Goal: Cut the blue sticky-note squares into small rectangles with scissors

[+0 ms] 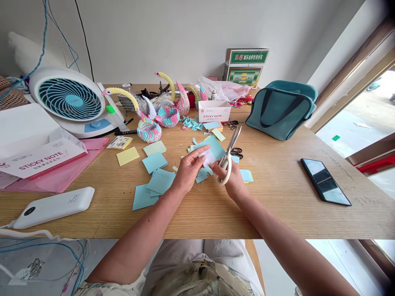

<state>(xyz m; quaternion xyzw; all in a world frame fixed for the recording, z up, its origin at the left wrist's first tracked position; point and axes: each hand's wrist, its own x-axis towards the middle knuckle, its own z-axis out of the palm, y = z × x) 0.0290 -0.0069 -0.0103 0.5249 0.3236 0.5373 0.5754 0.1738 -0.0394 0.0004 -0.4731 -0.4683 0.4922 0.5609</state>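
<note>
Between the fingertips of my left hand (189, 170) is a pinched blue sticky note (216, 146), raised over the table with a pale part folded or showing underneath. My right hand (233, 176) is closed round white-handled scissors (229, 160), their blades pointing up and away. Its thumb and fingertips come close to the note's lower edge; whether they grip it too I cannot tell. Small blue paper pieces (202, 176) lie beneath my hands. Loose blue sticky notes (161, 181) are spread beside my left forearm, with a yellow note (127, 156) farther left.
Folded-paper swans (149, 130) stand at the back, near a sticky note box (214, 112). A fan (70, 98) and a white power bank (54, 207) are on the left. Black-handled scissors (237, 153) lie behind my right hand. A teal bag (280, 109) and a phone (325, 181) are rightward.
</note>
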